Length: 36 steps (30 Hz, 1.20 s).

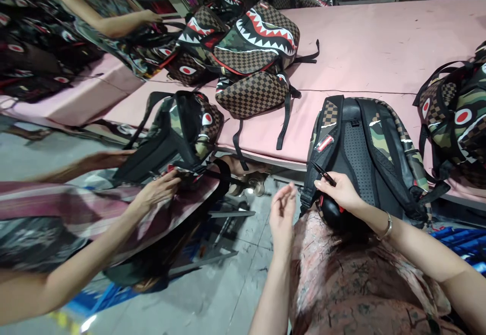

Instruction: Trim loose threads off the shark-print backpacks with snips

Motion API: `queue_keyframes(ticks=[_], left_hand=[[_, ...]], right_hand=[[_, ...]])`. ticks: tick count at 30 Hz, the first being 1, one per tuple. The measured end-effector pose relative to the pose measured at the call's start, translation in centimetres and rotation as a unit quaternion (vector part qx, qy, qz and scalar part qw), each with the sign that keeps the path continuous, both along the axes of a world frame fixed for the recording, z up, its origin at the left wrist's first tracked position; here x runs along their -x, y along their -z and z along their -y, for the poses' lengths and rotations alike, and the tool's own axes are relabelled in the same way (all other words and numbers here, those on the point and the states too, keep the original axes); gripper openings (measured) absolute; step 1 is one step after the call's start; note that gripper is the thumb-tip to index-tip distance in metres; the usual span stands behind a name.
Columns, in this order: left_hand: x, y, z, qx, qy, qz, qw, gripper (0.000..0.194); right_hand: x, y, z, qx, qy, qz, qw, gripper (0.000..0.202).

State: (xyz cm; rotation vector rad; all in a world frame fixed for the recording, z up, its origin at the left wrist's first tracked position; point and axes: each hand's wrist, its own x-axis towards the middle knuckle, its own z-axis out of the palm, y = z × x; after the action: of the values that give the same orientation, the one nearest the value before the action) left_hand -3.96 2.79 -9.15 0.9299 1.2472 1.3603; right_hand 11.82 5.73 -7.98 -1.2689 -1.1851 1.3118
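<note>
My right hand (pixel 339 192) is closed around slim black thread snips (pixel 322 173), their pointed blades directed up and left over a backpack strap. Beneath them a black, camouflage and brown-checked backpack (pixel 359 148) leans on the table edge and my lap, its padded back and shoulder straps facing me. A small red-and-white label (pixel 325 143) shows on its left strap. My left hand (pixel 283 211) hovers just left of the backpack, apart from it, fingers loosely curled with nothing visible in them.
On the pink table (pixel 364 46) lie checked backpacks with shark-mouth prints (pixel 261 36); another backpack (pixel 463 112) stands at the right. A co-worker's hand (pixel 157 193) works on a backpack (pixel 170 132) at my left. A further person's arm (pixel 114 24) reaches in behind.
</note>
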Motion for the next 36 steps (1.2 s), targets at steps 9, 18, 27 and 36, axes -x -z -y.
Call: queue_keyframes(ticks=[9, 18, 27, 36], left_hand=[[-2.2, 1.6, 0.4, -0.073, -0.048, -0.196, 0.977, 0.042], [-2.3, 1.2, -1.0, 0.075, 0.058, 0.111, 0.989, 0.033], [-1.3, 1.2, -2.1, 0.19, 0.092, 0.338, 0.917, 0.019], [-1.9, 0.9, -1.8, 0.205, 0.052, 0.353, 0.911, 0.021]], right_hand=[[1.2, -1.5, -0.6, -0.036, 0.026, 0.111, 0.993, 0.029], [0.5, -3.6, -3.7, -0.091, -0.062, 0.224, 0.968, 0.024], [-2.9, 1.2, -1.0, -0.288, -0.024, 0.332, 0.898, 0.015], [-2.1, 1.5, -1.3, -0.356, -0.054, 0.406, 0.84, 0.019]])
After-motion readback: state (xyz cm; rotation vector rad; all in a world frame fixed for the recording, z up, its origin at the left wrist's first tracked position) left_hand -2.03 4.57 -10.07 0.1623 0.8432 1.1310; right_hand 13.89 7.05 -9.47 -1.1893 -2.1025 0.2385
